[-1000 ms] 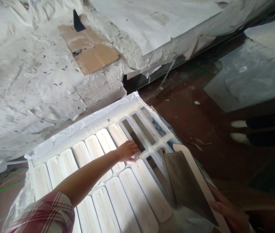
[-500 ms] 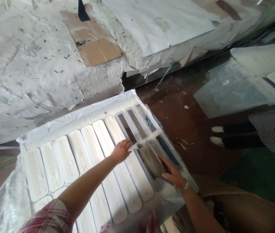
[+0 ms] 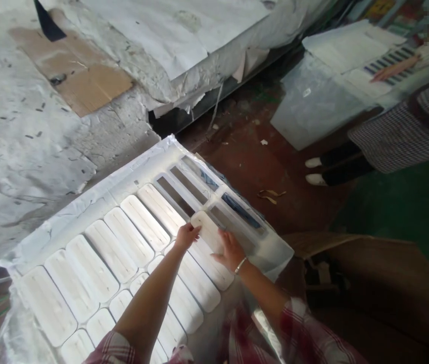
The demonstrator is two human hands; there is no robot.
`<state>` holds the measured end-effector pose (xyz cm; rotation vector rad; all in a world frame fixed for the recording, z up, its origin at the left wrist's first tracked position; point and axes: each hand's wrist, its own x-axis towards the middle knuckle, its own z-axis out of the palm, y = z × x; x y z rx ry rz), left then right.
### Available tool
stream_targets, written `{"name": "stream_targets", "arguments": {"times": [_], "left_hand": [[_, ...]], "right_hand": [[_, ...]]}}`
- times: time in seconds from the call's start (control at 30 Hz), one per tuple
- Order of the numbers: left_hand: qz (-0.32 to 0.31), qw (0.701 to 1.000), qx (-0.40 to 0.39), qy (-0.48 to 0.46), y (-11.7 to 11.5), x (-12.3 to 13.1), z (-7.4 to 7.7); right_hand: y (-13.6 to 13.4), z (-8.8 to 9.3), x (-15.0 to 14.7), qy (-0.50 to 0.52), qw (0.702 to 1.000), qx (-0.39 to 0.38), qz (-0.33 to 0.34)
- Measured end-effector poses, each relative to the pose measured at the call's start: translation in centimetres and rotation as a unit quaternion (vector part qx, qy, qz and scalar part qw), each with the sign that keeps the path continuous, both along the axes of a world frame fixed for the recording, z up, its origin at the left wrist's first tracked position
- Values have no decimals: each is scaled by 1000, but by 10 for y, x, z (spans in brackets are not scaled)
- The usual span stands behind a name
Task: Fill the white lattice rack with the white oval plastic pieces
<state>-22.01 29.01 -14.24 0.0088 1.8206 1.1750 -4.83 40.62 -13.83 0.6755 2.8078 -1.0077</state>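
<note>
Looking down through the head camera, you have your left hand (image 3: pixel 187 237) and your right hand (image 3: pixel 231 251) meeting on a white round-ended bar (image 3: pixel 207 231) near the right corner of a white slotted mould (image 3: pixel 149 177). The bar lies slantwise over the mould, between the filled rows and the open slots. Your left fingers (image 3: pixel 193 230) touch its lower edge, and your right fingers (image 3: pixel 222 237) spread against its side, with a thin bangle (image 3: pixel 240 265) on that wrist. Neither hand is clenched into a fist, and you cannot tell how firmly either one grasps the bar. Other white bars (image 3: pixel 110 250) fill most of the slots, while the slots along the far edge show dark gaps. A plastic sheet (image 3: pixel 13 323) runs under the mould's left side. Past the far edge, a crusted white slab with a cardboard patch (image 3: pixel 89 88) sits on your left, and a dark red floor (image 3: pixel 237 167) spreads to the right. At the upper right, a co-worker in a checked garment (image 3: pixel 399 131) and white shoes (image 3: pixel 315 172) stands near another mould (image 3: pixel 388 65).
</note>
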Motion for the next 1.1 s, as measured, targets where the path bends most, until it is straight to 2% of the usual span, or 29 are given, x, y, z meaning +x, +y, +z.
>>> {"name": "stream_targets", "arguments": {"times": [0.13,0.23,0.4,0.6,0.87,0.97,1.1], "left_hand": [[-7,999,-34,-30,5,-10,-10],[9,998,-39,-51,10,-4,-12],[4,997,-60,-57,9,-1,-9],[-31,994,-101,-10,1,-6,-8],[-52,990,-129,24,5,4,0],[-86,983,-151,52,6,3,3],[-196,951,-211,112,10,0,19]], "right_hand": [[7,7,19,-144,986,-46,-65],[21,14,28,-214,970,-88,-71],[35,17,20,-224,971,-63,-53],[28,18,13,-238,970,-21,-52],[26,15,12,-251,966,-9,-69],[23,17,11,-237,969,-13,-70],[17,28,12,-240,965,-32,-99]]}}
